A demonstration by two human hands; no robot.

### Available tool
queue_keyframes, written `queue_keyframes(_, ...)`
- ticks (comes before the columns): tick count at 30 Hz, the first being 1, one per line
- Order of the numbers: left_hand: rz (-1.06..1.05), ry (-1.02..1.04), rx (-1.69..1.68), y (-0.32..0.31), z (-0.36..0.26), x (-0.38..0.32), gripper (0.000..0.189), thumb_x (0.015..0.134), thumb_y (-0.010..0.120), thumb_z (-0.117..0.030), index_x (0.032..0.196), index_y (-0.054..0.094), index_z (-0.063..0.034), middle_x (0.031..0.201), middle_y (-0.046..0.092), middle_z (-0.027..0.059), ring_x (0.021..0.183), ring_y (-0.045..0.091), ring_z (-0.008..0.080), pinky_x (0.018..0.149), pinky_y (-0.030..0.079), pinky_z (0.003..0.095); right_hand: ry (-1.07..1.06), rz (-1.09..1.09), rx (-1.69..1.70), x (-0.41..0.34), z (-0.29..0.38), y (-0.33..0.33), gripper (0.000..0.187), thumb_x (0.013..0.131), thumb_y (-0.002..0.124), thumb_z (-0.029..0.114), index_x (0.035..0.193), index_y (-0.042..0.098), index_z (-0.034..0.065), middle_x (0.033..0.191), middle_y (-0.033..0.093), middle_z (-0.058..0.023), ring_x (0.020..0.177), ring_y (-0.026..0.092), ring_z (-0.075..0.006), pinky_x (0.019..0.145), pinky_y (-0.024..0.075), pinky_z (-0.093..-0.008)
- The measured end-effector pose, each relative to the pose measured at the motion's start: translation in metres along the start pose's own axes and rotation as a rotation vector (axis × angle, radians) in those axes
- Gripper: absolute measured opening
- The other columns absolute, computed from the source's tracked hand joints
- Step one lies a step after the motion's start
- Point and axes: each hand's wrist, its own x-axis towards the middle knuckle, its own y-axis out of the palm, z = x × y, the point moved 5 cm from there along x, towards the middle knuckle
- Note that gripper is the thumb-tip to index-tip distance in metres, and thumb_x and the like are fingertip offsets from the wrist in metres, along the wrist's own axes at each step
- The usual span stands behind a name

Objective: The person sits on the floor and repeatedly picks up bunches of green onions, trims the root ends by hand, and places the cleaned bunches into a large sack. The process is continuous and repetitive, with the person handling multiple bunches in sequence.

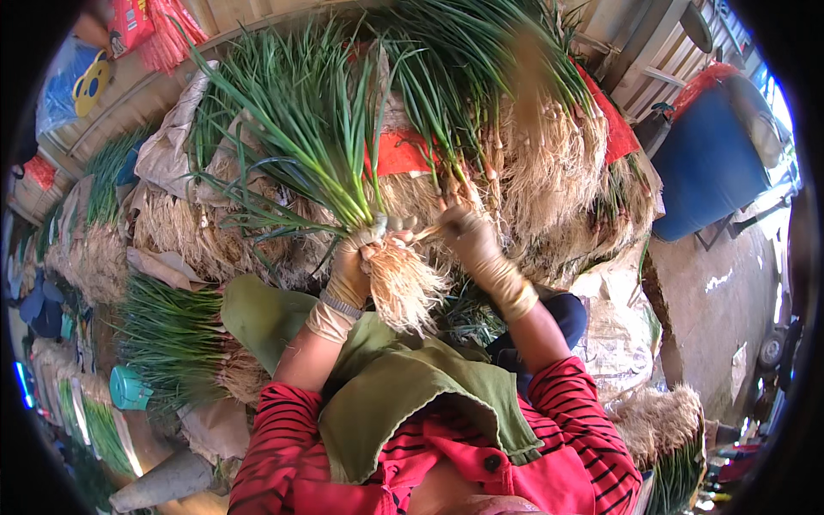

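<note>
My left hand (362, 257), in a thin pale glove, is closed around a bunch of spring onions (347, 187). The bunch tilts, with green leaves fanning up and left and pale stringy roots (409, 283) hanging below the grip. Right of the bunch is my right hand (470, 238), also gloved, with its fingers curled and somewhat blurred. A thin pale strand (427, 232) runs from the bunch to these fingers. Just behind the right hand, loose spring onions (450, 154) lie on the pile, roots towards me.
A large heap of spring onions (553, 154) spreads across the front, with red sheeting (402, 151) among it. More bundles lie at left (174, 328) and lower right (669, 438). A blue barrel (708, 161) stands at right, and a teal container (130, 387) at left. Green cloth (412, 386) covers my lap.
</note>
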Motion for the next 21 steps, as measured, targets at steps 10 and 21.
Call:
queue_keyframes(10,0.133,0.007,-0.175,0.024,-0.008,-0.041,0.019,0.073,0.06,-0.02,0.077,0.043,-0.0126,0.079,0.042,0.0016,0.075,0.04,0.0169,0.079,0.034,0.033,0.394,0.057,1.25,0.055,-0.02,0.074,0.076,0.076,0.057,-0.008,0.139,0.021,0.0138,0.113,0.056,-0.0103,0.068,0.058,-0.012,0.059,0.0514,-0.0235)
queue_keyframes(21,-0.091,0.269,-0.076,-0.024,-0.034,-0.05,0.043,0.076,0.057,-0.01,0.117,0.045,-0.0052,0.113,0.054,0.0075,0.119,0.043,0.0286,0.075,0.045,0.0349,0.035,0.796,-0.086,-0.03,0.02,0.025,0.034,0.082,0.061,0.015,0.115,0.06,0.022,0.094,0.064,-0.0104,0.088,0.062,-0.0242,0.085,0.046,-0.0319)
